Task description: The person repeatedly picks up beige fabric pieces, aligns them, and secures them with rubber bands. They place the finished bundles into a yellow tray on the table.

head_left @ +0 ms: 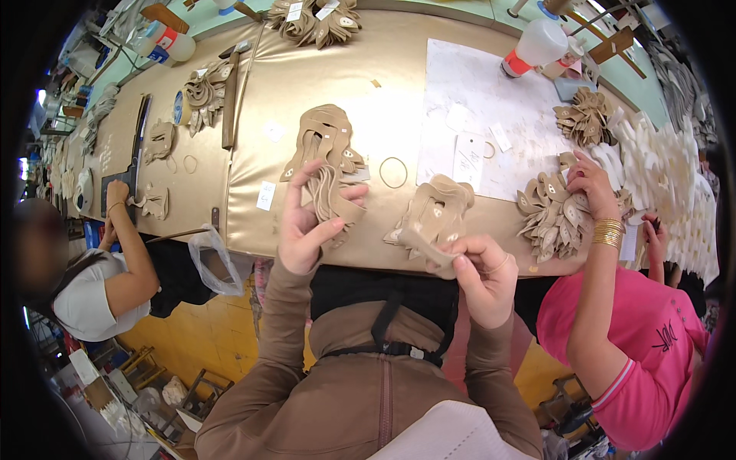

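Observation:
My left hand (300, 234) is closed around a stack of curved beige cut pieces (331, 192), thumb on the near side and fingers behind. My right hand (484, 277) pinches one beige strip-like piece (426, 247) between thumb and fingers. That piece hangs over the near edge of a loose pile of similar beige pieces (445, 201) on the table. Whether it is apart from the pile, I cannot tell. A thin band seems to loop over my right fingers. Just beyond my left hand lies another layered stack of beige pieces (323, 123) with slots and small pale marks.
Around the gold-coloured table (253, 165) are a rubber band (393, 172), a white sheet (491, 84), a hammer (231, 100) and a squeeze bottle (540, 42). At right, a co-worker's hand (594, 184) reaches over a fanned pile (553, 215). Another person's hand (116, 193) works at left.

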`<move>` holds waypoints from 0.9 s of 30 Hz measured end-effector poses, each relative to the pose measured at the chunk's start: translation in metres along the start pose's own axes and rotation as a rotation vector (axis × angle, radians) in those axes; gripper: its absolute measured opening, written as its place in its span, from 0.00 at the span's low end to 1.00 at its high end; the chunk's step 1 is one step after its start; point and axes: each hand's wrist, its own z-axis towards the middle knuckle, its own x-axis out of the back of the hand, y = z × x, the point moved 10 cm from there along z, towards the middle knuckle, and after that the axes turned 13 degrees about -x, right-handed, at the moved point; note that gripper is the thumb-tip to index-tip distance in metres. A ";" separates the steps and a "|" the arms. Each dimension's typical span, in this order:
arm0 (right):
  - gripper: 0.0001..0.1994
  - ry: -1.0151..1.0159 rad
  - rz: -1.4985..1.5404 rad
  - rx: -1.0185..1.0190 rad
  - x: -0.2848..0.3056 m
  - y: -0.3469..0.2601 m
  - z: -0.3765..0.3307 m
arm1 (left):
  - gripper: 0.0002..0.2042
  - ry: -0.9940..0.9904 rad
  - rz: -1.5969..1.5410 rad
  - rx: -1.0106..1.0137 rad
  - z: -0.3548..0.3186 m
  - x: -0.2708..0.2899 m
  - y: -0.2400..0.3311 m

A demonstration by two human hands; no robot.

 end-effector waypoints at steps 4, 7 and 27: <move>0.06 -0.105 -0.130 -0.131 0.009 0.020 -0.001 | 0.39 -0.040 0.004 0.017 -0.002 -0.002 0.006; 0.08 0.017 -0.190 -0.325 0.027 0.052 0.026 | 0.40 -0.054 -0.013 0.069 -0.004 -0.015 0.001; 0.10 0.142 -0.331 0.239 -0.032 -0.022 0.025 | 0.42 -0.173 0.111 0.151 -0.015 -0.062 -0.013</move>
